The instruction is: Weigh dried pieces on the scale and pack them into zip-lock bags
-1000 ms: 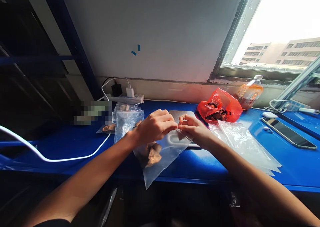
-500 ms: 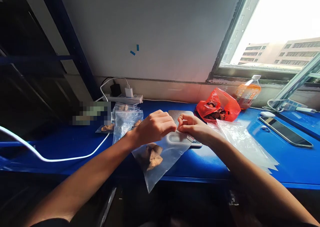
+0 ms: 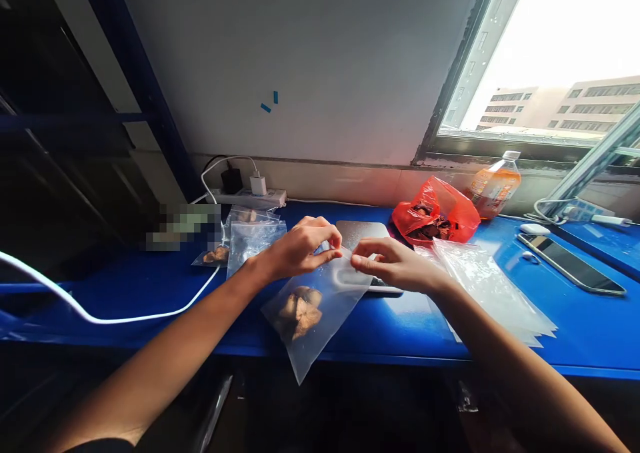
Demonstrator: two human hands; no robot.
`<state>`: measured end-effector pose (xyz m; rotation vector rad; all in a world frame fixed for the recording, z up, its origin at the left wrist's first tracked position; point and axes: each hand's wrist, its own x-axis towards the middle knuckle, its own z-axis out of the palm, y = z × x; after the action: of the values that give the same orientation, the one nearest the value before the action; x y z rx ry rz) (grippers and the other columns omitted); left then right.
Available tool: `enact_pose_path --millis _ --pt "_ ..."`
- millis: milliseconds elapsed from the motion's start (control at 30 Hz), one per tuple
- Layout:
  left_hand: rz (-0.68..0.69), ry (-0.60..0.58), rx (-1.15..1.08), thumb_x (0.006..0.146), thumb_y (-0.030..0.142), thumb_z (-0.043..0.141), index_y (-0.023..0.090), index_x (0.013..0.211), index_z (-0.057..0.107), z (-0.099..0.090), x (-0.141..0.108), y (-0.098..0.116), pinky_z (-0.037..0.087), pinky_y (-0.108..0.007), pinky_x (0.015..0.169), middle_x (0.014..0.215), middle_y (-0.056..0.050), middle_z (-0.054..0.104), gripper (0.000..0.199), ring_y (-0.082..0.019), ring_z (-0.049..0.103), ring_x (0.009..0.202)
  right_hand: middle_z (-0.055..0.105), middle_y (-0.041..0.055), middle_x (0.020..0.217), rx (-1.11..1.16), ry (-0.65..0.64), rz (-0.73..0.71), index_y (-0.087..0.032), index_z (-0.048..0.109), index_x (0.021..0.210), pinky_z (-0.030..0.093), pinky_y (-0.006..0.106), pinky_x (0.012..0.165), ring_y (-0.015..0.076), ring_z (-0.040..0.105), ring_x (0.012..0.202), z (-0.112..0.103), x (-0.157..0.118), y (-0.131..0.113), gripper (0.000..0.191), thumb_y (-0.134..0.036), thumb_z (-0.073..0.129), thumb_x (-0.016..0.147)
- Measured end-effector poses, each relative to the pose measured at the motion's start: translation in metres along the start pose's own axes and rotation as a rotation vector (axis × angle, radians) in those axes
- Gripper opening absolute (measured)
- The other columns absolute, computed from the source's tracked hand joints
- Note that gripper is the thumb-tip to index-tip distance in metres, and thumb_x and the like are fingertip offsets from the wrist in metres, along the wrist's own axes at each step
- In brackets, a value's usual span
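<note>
Between my hands hangs a clear zip-lock bag [image 3: 327,326], tilted, with several brown dried pieces [image 3: 303,312] gathered low in it. My left hand [image 3: 307,248] pinches the bag's upper edge between thumb and fingertips. Just to the right, my right hand [image 3: 395,263] is closed on the same edge near its corner, thumb against curled fingers. Behind the bag lies a silver kitchen scale [image 3: 363,232], partly covered by the bag and my right hand. More filled bags [image 3: 253,236] lie to the left, beyond my left wrist.
A red plastic bag [image 3: 460,216] of dark dried pieces stands at the back, beside an orange drink bottle [image 3: 497,185]. Flat clear bags [image 3: 493,293] are stacked at right, near a phone [image 3: 573,263]. A white cable [image 3: 125,320] loops across the blue table [image 3: 400,336] at left.
My left hand has shifted slightly left and its fingers have lifted from the thumb side, baring the bag's edge. My right hand has turned flatter and lower. The dried pieces show more clearly.
</note>
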<state>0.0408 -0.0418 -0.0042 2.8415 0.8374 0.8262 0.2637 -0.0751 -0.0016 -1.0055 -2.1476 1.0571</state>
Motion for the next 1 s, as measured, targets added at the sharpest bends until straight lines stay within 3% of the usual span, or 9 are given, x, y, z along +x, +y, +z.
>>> enact_pose_path --millis 133,233,333,467,533,633,733,900,1000 --pt "-0.138 -0.101 0.008 0.086 0.040 0.059 0.019 0.090 0.063 -0.002 0.000 -0.015 0.043 -0.039 0.090 0.100 -0.006 0.062 0.021 -0.022 0.053 0.099 0.054 0.0013 0.077 0.028 0.013 -0.028 -0.017 0.062 0.076 0.037 0.023 0.057 0.0121 0.048 0.068 0.000 0.000 0.003 0.035 -0.052 0.060 0.082" --pt "-0.141 -0.097 -0.019 0.087 0.037 0.057 0.020 0.092 0.063 -0.004 0.000 -0.027 0.039 -0.042 0.096 0.100 -0.006 0.062 0.019 -0.023 0.051 0.105 0.054 0.0019 0.084 0.177 0.031 -0.015 -0.016 0.059 0.073 0.040 0.024 0.060 0.0111 0.049 0.070 -0.004 0.001 0.004 0.032 -0.046 0.064 0.081" --pt "-0.078 0.016 -0.075 0.089 0.029 0.054 0.018 0.088 0.063 -0.009 -0.001 -0.028 0.042 -0.038 0.093 0.093 -0.006 0.064 0.014 -0.021 0.051 0.102 0.055 0.0011 0.085 0.409 0.093 -0.043 -0.017 0.054 0.075 0.044 0.025 0.064 0.0113 0.051 0.072 -0.007 0.003 0.005 0.030 -0.044 0.067 0.078" --pt "-0.111 0.304 -0.203 0.085 0.031 0.061 0.017 0.079 0.063 -0.026 0.005 -0.020 0.047 -0.033 0.082 0.085 -0.005 0.063 0.015 -0.017 0.057 0.085 0.059 0.0010 0.091 0.518 0.416 -0.037 -0.024 0.054 0.104 0.047 0.029 0.071 0.0162 0.058 0.084 -0.006 -0.006 0.007 0.036 -0.046 0.068 0.078" --pt "-0.151 0.442 -0.297 0.082 0.034 0.065 0.018 0.079 0.063 -0.037 0.013 -0.016 0.048 -0.031 0.077 0.080 -0.003 0.063 0.017 -0.016 0.059 0.076 0.061 0.0024 0.096 0.520 0.520 0.017 -0.026 0.053 0.110 0.047 0.030 0.072 0.0173 0.058 0.085 -0.001 -0.018 0.011 0.038 -0.048 0.065 0.081" --pt "-0.155 0.553 -0.380 0.079 0.034 0.069 0.018 0.080 0.062 -0.052 0.032 -0.008 0.048 -0.030 0.073 0.071 0.000 0.063 0.018 -0.014 0.060 0.068 0.062 0.0049 0.104 0.614 0.542 0.061 -0.028 0.055 0.110 0.048 0.033 0.071 0.0198 0.059 0.087 0.014 -0.041 0.020 0.037 -0.052 0.061 0.083" --pt "-0.145 0.686 -0.399 0.077 0.033 0.070 0.019 0.080 0.060 -0.058 0.053 0.003 0.048 -0.029 0.070 0.072 0.001 0.064 0.017 -0.013 0.061 0.066 0.062 0.0076 0.108 0.798 0.514 -0.002 -0.029 0.055 0.112 0.050 0.036 0.068 0.0254 0.061 0.093 0.035 -0.058 0.024 0.046 -0.061 0.059 0.080" --pt "-0.161 0.806 -0.475 0.078 0.029 0.070 0.019 0.080 0.059 -0.044 0.074 0.028 0.047 -0.028 0.065 0.071 0.000 0.064 0.014 -0.013 0.062 0.067 0.047 0.0075 0.137 0.835 0.414 -0.228 -0.036 0.044 0.129 0.053 0.044 0.079 0.0306 0.051 0.117 0.066 -0.063 0.010 0.063 -0.063 0.065 0.076" --pt "-0.194 0.845 -0.501 0.078 0.033 0.071 0.019 0.082 0.057 -0.034 0.079 0.041 0.046 -0.026 0.061 0.072 0.000 0.065 0.020 -0.013 0.063 0.067 0.044 0.0052 0.140 0.793 0.474 -0.330 -0.040 0.044 0.128 0.055 0.043 0.079 0.0299 0.048 0.122 0.072 -0.058 -0.001 0.060 -0.055 0.070 0.076"
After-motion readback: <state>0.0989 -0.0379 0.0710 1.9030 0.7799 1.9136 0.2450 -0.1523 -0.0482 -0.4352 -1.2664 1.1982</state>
